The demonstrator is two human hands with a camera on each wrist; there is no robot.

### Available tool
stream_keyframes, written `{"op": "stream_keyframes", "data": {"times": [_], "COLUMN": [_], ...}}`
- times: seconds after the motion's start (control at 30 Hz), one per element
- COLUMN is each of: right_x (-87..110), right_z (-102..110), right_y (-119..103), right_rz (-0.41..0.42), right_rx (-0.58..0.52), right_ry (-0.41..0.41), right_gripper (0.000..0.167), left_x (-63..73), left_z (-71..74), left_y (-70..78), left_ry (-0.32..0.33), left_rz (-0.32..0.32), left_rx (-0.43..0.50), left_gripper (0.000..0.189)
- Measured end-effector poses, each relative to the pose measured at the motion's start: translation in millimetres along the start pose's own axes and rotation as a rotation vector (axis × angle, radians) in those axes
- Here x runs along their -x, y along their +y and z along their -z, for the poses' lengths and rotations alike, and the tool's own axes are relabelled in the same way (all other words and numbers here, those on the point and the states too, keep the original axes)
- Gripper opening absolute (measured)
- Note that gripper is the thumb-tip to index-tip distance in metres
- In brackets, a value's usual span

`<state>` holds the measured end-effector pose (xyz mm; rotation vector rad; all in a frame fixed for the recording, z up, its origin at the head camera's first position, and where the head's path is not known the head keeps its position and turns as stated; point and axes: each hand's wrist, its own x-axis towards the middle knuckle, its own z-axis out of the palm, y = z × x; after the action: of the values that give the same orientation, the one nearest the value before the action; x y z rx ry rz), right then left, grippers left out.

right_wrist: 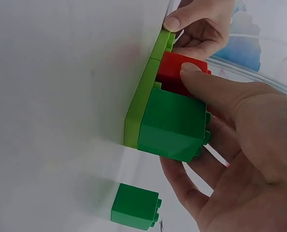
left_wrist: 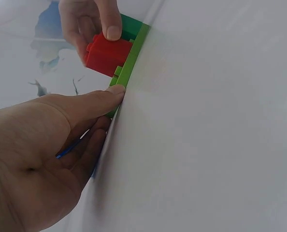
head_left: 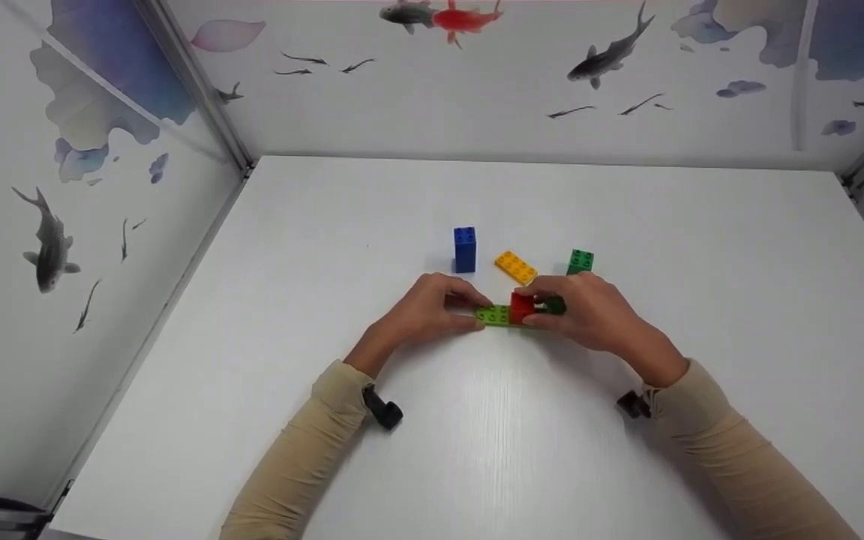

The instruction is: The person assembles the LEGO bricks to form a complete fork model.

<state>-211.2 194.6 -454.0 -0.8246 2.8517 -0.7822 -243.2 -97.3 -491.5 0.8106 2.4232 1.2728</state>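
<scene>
While pinching the red block (head_left: 521, 306) with right hand (head_left: 589, 311), left hand (head_left: 424, 309) clamped on green plate (head_left: 493, 316) at nine o'clock: might seat crooked, pressed off-centre.

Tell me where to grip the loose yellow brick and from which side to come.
Pinch the yellow brick across its two long sides, coming down from above. It lies flat, studs up, angled on the table, with open space between the blue brick and the green brick.

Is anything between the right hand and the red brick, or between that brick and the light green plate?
Nothing visible: the right hand already pinches the red brick, which sits on the light green plate beside the dark green brick.
</scene>
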Motion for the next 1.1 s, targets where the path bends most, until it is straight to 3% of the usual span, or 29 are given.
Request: {"op": "stream_keyframes", "data": {"times": [0.73,0.97,1.1], "right_x": [-1.9,-1.7,-0.3], "right_z": [-1.2,4.4,15.3], "right_y": [-1.7,7.8,17.0], "right_rz": [-0.015,0.018,0.051], "right_rx": [-0.043,-0.113,-0.168], "right_ry": [-0.012,-0.037,0.007], "right_gripper": [0.042,0.04,0.035], "left_x": [1.1,-1.0,-0.8], "left_z": [2.0,-0.1,-0.5], "left_y": [0.5,-1.1,-0.4], "left_ry": [0.007,0.0,0.003], "left_rz": [-0.011,0.001,0.009], "left_rx": [0.008,0.008,-0.005], "left_gripper": [0.03,0.029,0.028]}}
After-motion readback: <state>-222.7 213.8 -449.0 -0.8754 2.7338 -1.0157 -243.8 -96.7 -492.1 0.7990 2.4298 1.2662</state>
